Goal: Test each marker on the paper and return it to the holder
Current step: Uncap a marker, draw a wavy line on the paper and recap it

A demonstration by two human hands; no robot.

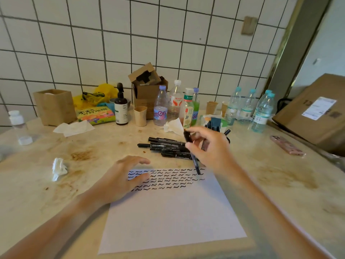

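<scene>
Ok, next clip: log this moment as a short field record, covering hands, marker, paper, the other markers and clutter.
left hand: fingers spread, resting on the paper's upper left corner
right hand: pinches a black marker
marker: tilted, tip at the right end of the squiggle rows
paper: white sheet, several rows of black squiggles across the top, lower part blank
loose markers: black pile lying on the table behind the paper
holder: mostly hidden behind the right hand
clutter: water bottles, crumpled tissue, pink phone
</scene>
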